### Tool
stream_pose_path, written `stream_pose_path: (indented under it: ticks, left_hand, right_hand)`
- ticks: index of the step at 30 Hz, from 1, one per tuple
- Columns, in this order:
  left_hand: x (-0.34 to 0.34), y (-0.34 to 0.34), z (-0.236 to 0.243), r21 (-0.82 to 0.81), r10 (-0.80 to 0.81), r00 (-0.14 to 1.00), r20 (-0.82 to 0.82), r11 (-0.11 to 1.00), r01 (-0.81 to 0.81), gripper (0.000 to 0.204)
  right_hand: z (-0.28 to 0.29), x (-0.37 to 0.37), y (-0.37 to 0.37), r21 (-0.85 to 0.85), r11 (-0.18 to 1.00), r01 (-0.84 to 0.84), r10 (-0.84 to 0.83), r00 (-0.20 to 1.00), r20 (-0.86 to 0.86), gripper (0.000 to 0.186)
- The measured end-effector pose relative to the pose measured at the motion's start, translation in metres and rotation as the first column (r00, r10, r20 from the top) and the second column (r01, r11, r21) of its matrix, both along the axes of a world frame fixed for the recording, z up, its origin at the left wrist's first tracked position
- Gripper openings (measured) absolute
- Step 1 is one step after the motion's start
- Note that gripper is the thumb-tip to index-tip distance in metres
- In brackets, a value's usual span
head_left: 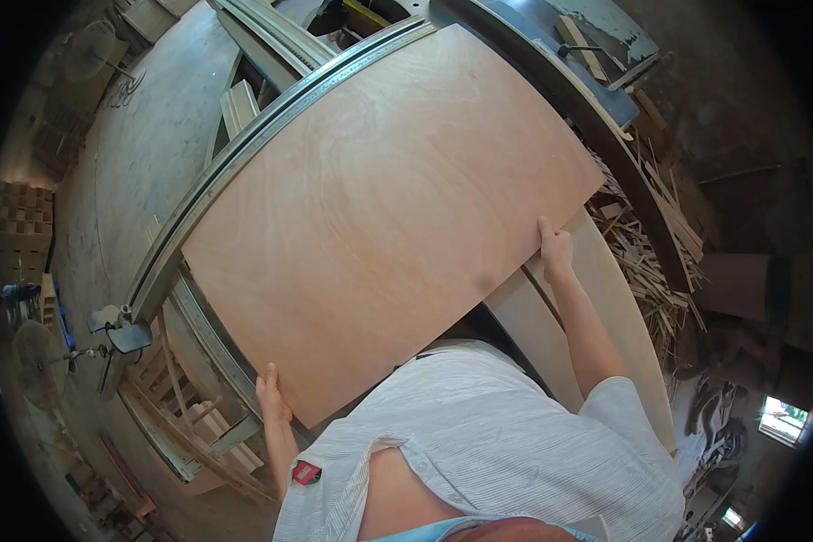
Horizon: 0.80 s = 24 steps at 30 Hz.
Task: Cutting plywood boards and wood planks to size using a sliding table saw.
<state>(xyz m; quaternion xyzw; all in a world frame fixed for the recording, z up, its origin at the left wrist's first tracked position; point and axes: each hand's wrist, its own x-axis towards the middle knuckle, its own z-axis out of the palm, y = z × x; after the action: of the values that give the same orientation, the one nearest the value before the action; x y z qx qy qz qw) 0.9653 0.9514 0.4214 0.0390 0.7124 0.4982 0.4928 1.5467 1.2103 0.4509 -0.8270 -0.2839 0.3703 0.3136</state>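
A large reddish-tan plywood sheet [388, 217] lies flat in front of me, its near edge close to my shirt. My left hand [273, 397] is closed on the sheet's left edge, just by the near left corner. Farther along, toward the right end of the near edge, my right hand [556, 248] grips the sheet with the thumb on top and the other fingers hidden beneath. The far left edge of the plywood runs along a long metal rail [244, 149], and appears to touch it.
Wood offcuts [646, 244] lie heaped on the right, beyond a dark curved-looking beam [596, 113]. A pale board surface [596, 289] sits under my right forearm. At back right stands a blue machine table [596, 81]. Fans, including a standing fan [41, 361], are at left.
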Motion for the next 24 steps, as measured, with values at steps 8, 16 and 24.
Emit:
stream_pose_path:
  ticks: [8, 16, 24]
  left_hand:
    - [0.032, 0.034, 0.000, -0.042, -0.010, 1.000, -0.018, 0.999, 0.009, 0.047]
    - [0.055, 0.045, 0.004, -0.042, -0.028, 0.999, -0.030, 0.999, 0.026, 0.046]
    - [0.072, 0.051, 0.011, -0.020, 0.012, 0.999, -0.032, 1.000, -0.013, 0.049]
  right_hand:
    - [-0.010, 0.028, 0.036, 0.064, 0.992, 0.109, -0.116, 0.987, 0.109, 0.058]
    - [0.005, 0.040, 0.041, 0.131, 0.988, 0.086, -0.095, 0.993, 0.064, 0.051]
    - [-0.002, 0.051, 0.043, 0.215, 0.975, 0.057, -0.074, 0.995, 0.071, 0.050]
